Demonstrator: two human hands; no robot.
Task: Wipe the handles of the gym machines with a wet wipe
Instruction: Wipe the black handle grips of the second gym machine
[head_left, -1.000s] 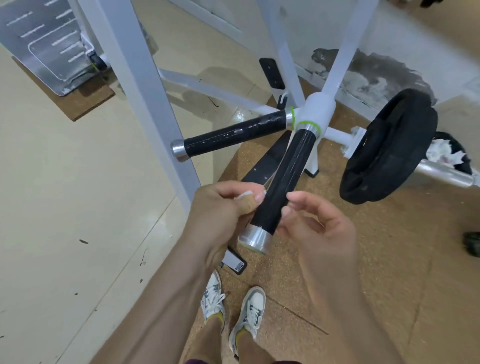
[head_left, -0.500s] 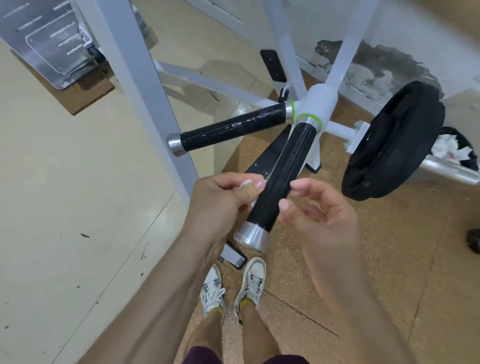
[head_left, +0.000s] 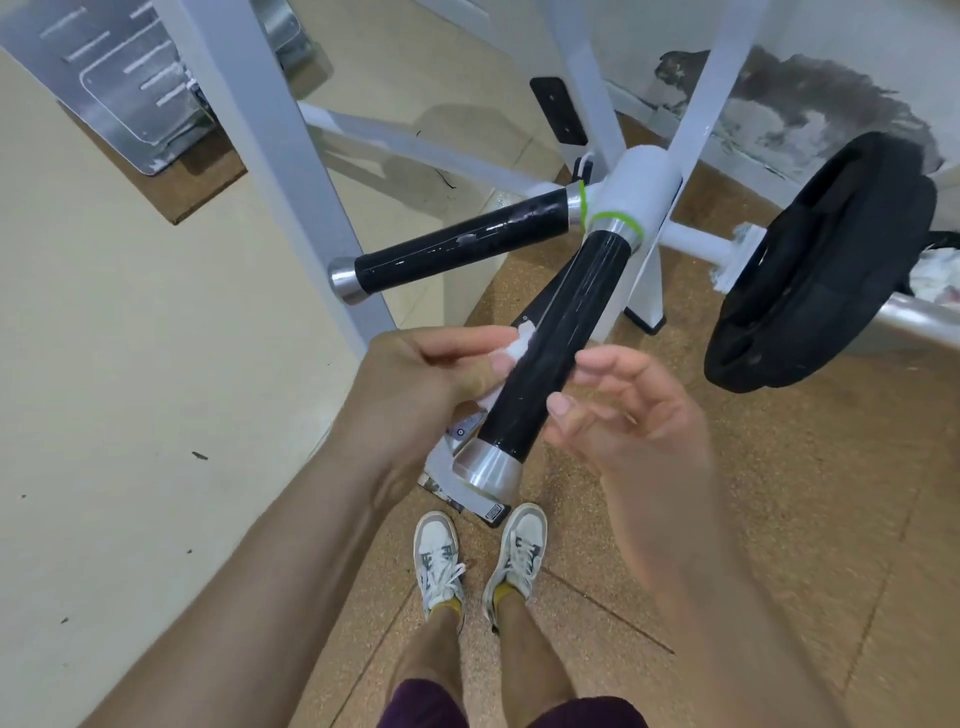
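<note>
Two black handles with silver end caps branch from a white hub (head_left: 641, 189) with green rings. The nearer handle (head_left: 556, 338) points down toward me; the other handle (head_left: 457, 247) sticks out to the left and shows wet streaks. My left hand (head_left: 431, 384) pinches a small white wet wipe (head_left: 519, 345) against the left side of the nearer handle. My right hand (head_left: 623, 415) hovers just right of that handle with fingers loosely curled and holds nothing.
A white frame post (head_left: 280, 156) rises just left of the handles. To the right, a black weight plate (head_left: 826, 265) sits on a silver sleeve. A metal footplate (head_left: 119, 78) lies at top left. My sneakers (head_left: 483, 556) stand on cork flooring below.
My left hand has slid the wipe a little up the nearer handle. My right hand has drawn slightly away from the handle, its fingers looser.
</note>
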